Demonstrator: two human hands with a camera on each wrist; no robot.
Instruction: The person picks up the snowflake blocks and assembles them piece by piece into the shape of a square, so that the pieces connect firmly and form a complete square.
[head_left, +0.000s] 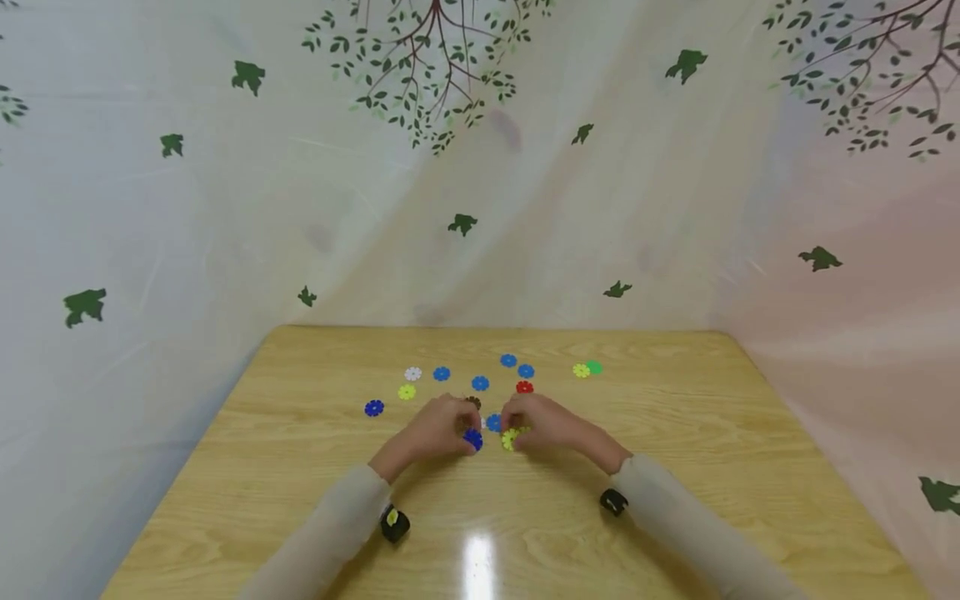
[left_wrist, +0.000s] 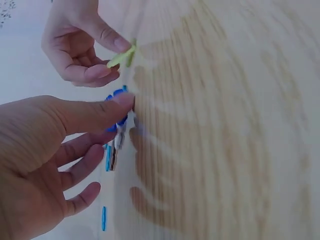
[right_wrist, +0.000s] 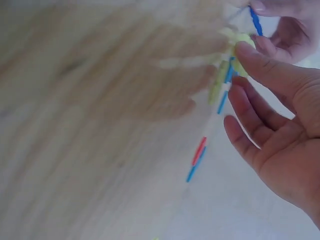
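Between thumb and fingertips, my left hand pinches a dark blue flower-shaped disc with notched edges. To its right, a yellow flower-shaped disc is pinched the same way by my right hand. The two discs are apart in the head view, a small gap between them. Around the hands lie a blue disc, a brown disc and a red disc; a white one is mostly hidden by the left fingers. The left wrist view shows the yellow disc tilted in the right fingertips.
Farther back on the wooden table are several more discs, among them a white disc, a yellow disc and a dark blue disc. At the right, a green disc touches another yellow disc. A leaf-printed curtain hangs behind.
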